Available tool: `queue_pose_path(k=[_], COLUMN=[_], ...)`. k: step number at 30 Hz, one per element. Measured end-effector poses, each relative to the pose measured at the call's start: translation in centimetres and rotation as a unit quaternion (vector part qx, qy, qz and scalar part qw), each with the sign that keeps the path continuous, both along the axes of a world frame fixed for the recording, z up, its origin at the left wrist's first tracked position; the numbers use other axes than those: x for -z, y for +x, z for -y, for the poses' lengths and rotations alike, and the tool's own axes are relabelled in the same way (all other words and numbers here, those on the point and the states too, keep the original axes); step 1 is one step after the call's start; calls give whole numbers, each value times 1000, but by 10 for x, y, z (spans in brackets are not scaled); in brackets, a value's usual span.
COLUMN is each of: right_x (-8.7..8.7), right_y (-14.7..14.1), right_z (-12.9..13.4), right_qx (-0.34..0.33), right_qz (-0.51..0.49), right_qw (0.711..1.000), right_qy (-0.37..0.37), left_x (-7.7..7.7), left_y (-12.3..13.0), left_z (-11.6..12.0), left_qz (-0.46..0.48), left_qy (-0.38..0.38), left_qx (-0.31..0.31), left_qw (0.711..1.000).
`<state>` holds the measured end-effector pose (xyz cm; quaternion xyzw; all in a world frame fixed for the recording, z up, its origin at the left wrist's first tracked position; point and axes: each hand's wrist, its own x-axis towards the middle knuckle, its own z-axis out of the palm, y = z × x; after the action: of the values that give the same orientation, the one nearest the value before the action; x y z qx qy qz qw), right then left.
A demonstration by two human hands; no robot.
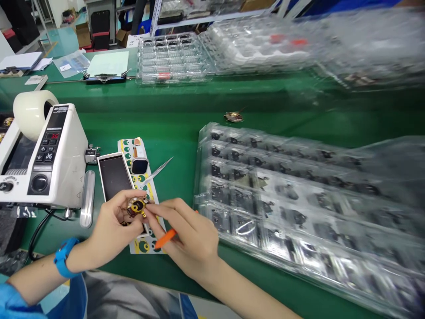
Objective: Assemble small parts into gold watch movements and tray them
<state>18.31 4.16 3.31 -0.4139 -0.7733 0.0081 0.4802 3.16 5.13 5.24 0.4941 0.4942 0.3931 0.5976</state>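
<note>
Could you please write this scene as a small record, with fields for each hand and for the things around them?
Left hand: holds a round gold part with a yellow and black sticker
Right hand: fingers touch the part; grips an orange tool
Nearby: sticker sheet, watch, tweezers, black panel
Rest: tape dispenser showing 36, plastic tray of black parts

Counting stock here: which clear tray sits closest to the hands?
The big tray, right of the right hand, filled with dark parts; the other trays stand farther back.
</note>
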Motion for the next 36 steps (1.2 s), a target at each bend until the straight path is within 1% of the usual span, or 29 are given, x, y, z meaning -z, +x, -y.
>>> queue_pose_path(k=[6,9,11,15,18,20,21,22,24,26,28,31,36], right_x=[5,4,3,2,-2,-5,-6,-6,-4,0,3,5,3], right_y=[-3,-4,-5,-4,0,2,3,4,4,2,0,-2,-3], right_z=[-5,-5,-4,-7,-9,-9,-9,-9,-10,-10,-9,-8,-8], right_qx=[28,22,18,-2,-47,-82,-89,-86,-57,-26,-8,3,1], right_qz=[-11,-39,-60,-84,-115,-139,-146,-149,-133,-100,-71,-68,-86], right_qw=[998,996,993,988,981,971,969,969,979,989,994,994,990], right_qy=[-48,-80,-103,-131,-151,-174,-180,-176,-144,-106,-85,-90,-114], left_x=[11,14,15,16,17,18,18,18,17,16,16,15,12], left_y=[-3,-5,-6,-7,-7,-7,-7,-8,-8,-8,-8,-9,-9], left_z=[9,11,11,10,8,6,6,5,5,6,7,9,9], left_qz=[-81,-114,-123,-130,-110,-91,-83,-76,-70,-74,-81,-95,-119], left_qy=[101,126,130,138,108,94,93,94,98,101,105,112,121], left_qx=[39,68,86,100,102,90,84,79,79,86,94,104,123], left_qw=[991,983,980,977,983,987,989,989,990,988,987,984,978])
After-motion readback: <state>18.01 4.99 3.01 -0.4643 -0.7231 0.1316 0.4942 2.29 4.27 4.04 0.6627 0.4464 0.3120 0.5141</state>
